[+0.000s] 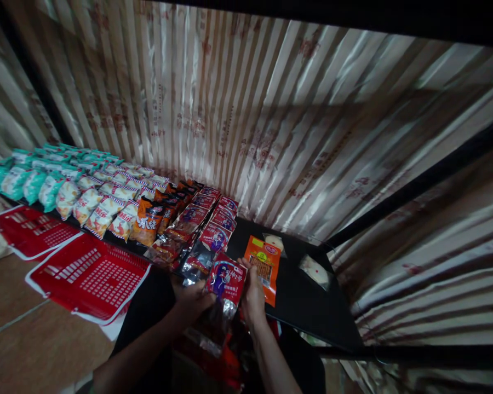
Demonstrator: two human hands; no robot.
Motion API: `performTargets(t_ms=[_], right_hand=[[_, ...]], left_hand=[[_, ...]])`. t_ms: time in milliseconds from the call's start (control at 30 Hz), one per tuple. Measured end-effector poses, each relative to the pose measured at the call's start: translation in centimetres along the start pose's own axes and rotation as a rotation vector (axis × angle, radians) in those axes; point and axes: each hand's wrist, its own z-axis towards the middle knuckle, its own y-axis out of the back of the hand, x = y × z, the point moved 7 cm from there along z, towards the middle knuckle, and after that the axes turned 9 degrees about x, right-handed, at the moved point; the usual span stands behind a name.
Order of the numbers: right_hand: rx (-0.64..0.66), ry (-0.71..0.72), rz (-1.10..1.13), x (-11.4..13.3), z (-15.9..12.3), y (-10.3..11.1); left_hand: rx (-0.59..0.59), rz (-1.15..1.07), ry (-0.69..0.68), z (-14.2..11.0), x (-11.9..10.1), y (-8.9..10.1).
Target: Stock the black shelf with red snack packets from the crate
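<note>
A red and purple snack packet (227, 282) with white lettering is held between my two hands, above the front edge of the black shelf. My left hand (193, 301) grips its lower left side, thumb over the front. My right hand (252, 293) closes on its right edge. Just behind it, matching red packets (216, 236) lie overlapping in two rows. To the right of the packet, an orange snack bag (264, 262) lies flat on the shelf, partly hidden by my right hand. More red packaging (213, 350) shows dimly below my hands, at my lap.
Orange snack bags (148, 221), white snack bags (104, 213) and teal bags (51, 189) line the shelf (308, 312) leftward. Two small pale packets (314, 272) lie at right. Red baskets (90, 276) stand on the floor. A patterned curtain (230, 109) hangs behind; a black bar (419, 180) slants at right.
</note>
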Motion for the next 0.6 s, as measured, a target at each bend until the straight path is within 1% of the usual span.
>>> performTargets(t_ms=[67,133,267,367,433,500,600], right_hand=[[0.006,-0.017,0.079,0.3,2.9,-0.7],[0.025,-0.032,0.072,0.5,5.5,-1.5],[0.048,-0.086,0.036,0.3,9.3,-2.8],[0.042,-0.11,0.03,-0.1,10.9,-3.4],[0.066,-0.082,0.037,0.0,11.6,-3.9],[0.092,-0.057,0.038,0.2,12.1,-4.4],[0.114,-0.057,0.031,0.3,12.4,-5.0]], left_hand=[[-0.008,0.033,-0.001,0.2,-0.8,0.6],[-0.009,0.022,-0.008,0.5,-1.6,1.2],[-0.034,-0.04,0.012,1.0,-2.3,2.3],[-0.06,-0.05,0.029,1.3,-2.0,3.1],[-0.067,-0.053,0.024,1.6,-1.4,3.6],[-0.069,-0.062,0.015,1.9,-0.8,3.9],[-0.08,-0.057,0.006,2.1,-0.1,4.3]])
